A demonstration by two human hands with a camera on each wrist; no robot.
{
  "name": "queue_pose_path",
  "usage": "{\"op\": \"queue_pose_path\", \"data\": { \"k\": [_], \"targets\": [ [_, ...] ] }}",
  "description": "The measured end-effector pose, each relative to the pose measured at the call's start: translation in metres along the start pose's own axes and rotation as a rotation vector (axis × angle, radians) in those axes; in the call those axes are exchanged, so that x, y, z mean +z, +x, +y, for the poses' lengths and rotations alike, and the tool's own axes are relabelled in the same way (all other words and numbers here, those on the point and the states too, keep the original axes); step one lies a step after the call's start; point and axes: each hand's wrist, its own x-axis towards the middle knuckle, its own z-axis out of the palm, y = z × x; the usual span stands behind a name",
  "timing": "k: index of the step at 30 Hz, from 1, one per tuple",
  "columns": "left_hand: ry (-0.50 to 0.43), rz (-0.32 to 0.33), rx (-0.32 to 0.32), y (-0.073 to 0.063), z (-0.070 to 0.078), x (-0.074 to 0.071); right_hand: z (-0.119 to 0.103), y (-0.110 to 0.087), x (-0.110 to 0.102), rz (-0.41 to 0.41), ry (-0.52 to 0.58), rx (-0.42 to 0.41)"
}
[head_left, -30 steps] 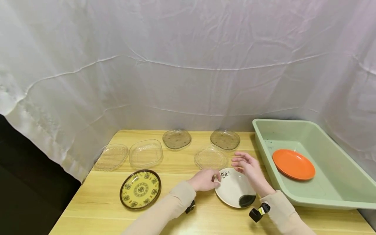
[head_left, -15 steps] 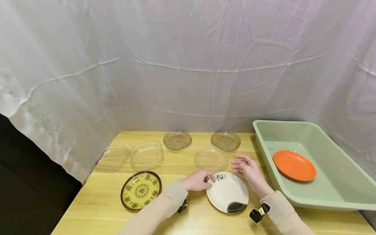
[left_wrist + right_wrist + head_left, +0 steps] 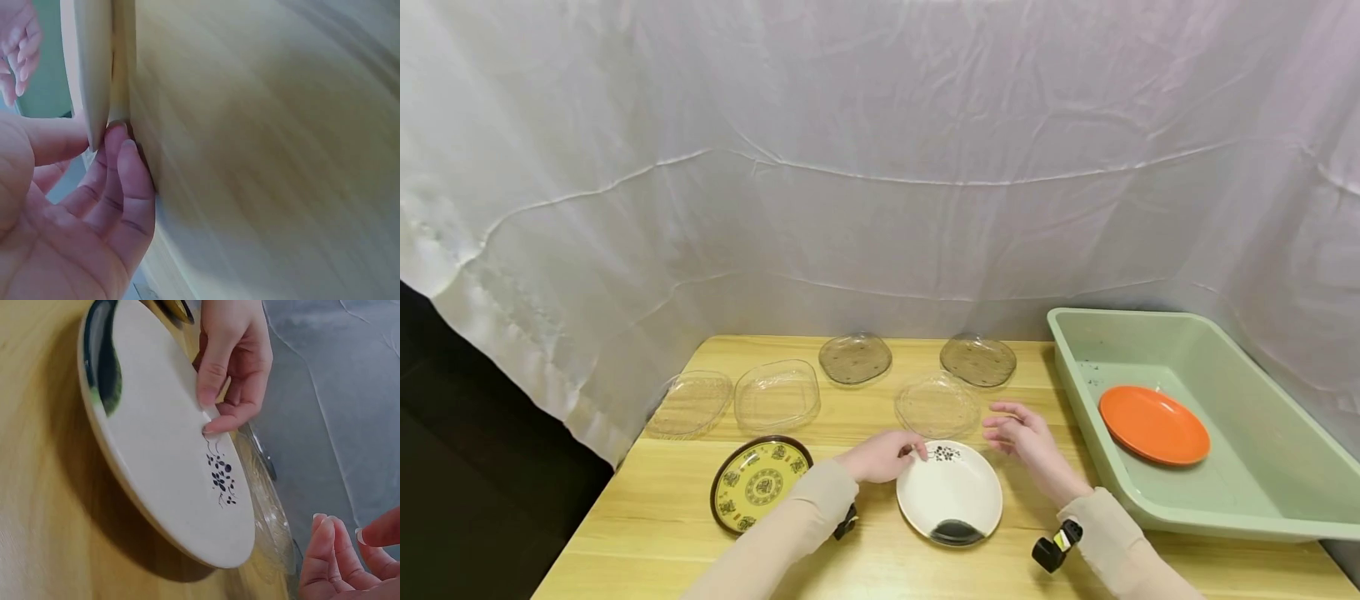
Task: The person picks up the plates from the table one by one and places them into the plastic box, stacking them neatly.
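Observation:
A white plate (image 3: 951, 493) with a dark patch and a small flower print lies just above the wooden table. My left hand (image 3: 880, 457) pinches its left rim, thumb on the top face; in the left wrist view the fingers curl at the edge of the plate (image 3: 94, 69). My right hand (image 3: 1026, 440) hovers to the right of the plate, fingers loosely bent and holding nothing. The right wrist view shows the plate's face (image 3: 156, 425) tilted, with the right fingertips apart from it.
A yellow patterned plate (image 3: 763, 486) lies at the left, partly behind the left forearm. Behind stand clear glass plates (image 3: 777, 393), (image 3: 938, 406) and smoky ones (image 3: 855, 358), (image 3: 978, 361). A green tub (image 3: 1240, 492) at the right holds an orange plate (image 3: 1153, 425).
The white plate has moved left along with my left hand, which keeps hold of its rim. My right hand has shifted slightly left and down.

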Motion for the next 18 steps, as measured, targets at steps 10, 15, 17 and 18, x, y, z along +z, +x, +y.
{"op": "queue_pose_path", "data": {
  "k": [10,15,17,18],
  "targets": [
    [0.045,-0.006,0.025,-0.0032,0.0,-0.0012,0.0056,-0.0005,0.0065,-0.012,0.066,0.058],
    [-0.07,0.019,-0.006,-0.0068,-0.0013,-0.003,0.0058,-0.0019,0.0078,-0.017,0.073,0.072],
    [-0.101,0.04,-0.007,-0.0079,-0.0017,-0.0043,0.0058,-0.0018,0.008,-0.016,0.076,0.076],
    [-0.113,0.049,-0.007,-0.0081,-0.0018,-0.005,0.0056,-0.0018,0.0082,-0.015,0.074,0.077]
  ]
}}
